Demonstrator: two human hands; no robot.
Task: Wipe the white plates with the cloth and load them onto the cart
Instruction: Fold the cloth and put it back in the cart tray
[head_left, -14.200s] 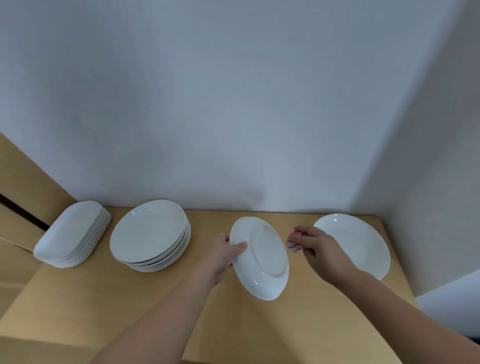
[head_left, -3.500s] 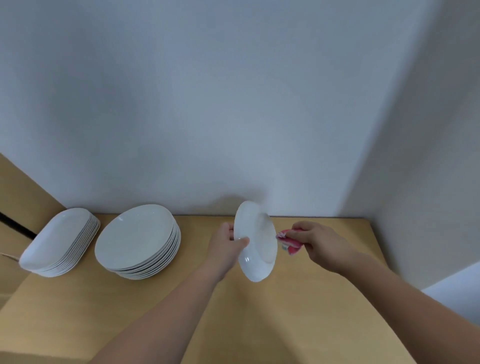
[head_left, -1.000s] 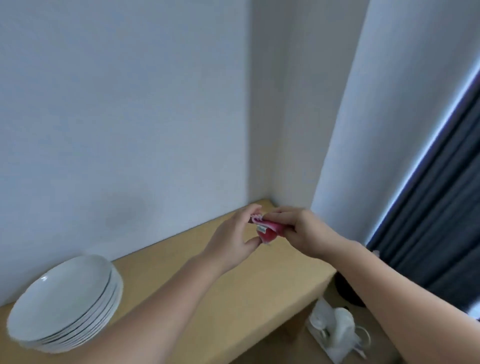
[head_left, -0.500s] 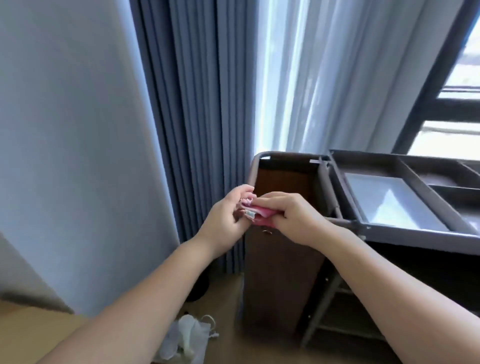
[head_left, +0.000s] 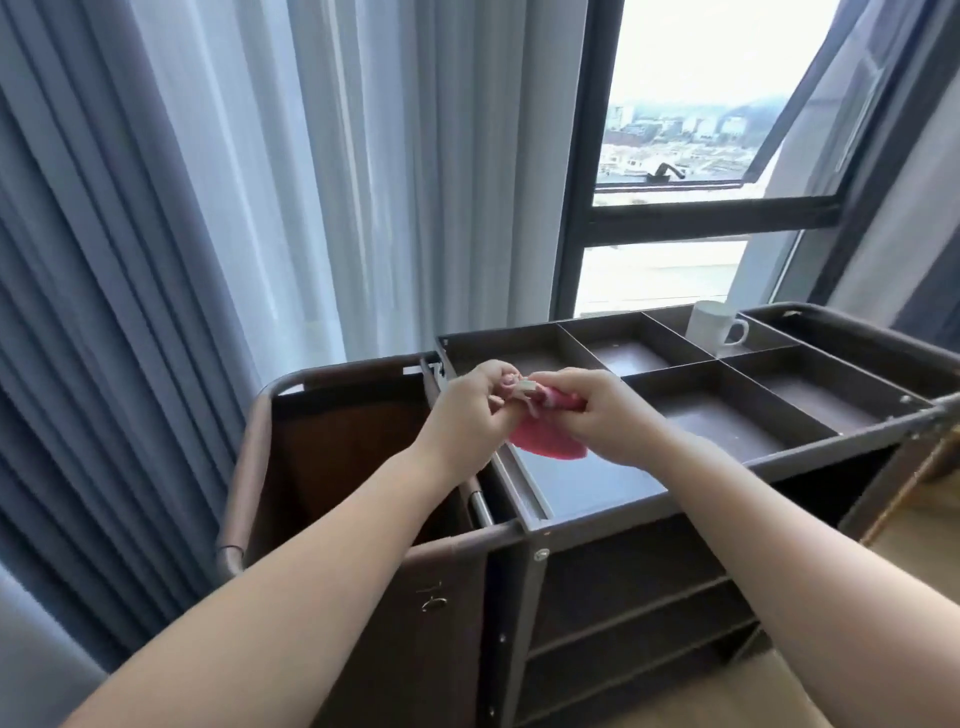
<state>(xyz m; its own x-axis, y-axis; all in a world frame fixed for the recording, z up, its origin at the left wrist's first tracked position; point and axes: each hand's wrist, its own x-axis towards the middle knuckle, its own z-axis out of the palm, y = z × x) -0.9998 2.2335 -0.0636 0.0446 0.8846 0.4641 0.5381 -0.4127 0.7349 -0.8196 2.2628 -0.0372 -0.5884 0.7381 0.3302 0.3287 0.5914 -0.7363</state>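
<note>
Both my hands hold a pink cloth (head_left: 545, 440) in front of me, above the left end of the dark brown cart (head_left: 613, 519). My left hand (head_left: 470, 410) pinches one end of the cloth with curled fingers. My right hand (head_left: 587, 410) grips the other end, and the cloth hangs below it. No white plate is in view. The cart's top tray is divided into several compartments.
A white mug (head_left: 714, 330) stands in a far compartment of the cart. A brown bag bin (head_left: 332, 467) hangs on the cart's left end. Grey curtains (head_left: 156, 234) and a window (head_left: 701, 156) stand behind. Shelves lie below the tray.
The view has swung right from the curtain onto the cart's top. Both hands still hold the pink cloth, now over the cart's left compartment. The plate stacks and counter have left view.
</note>
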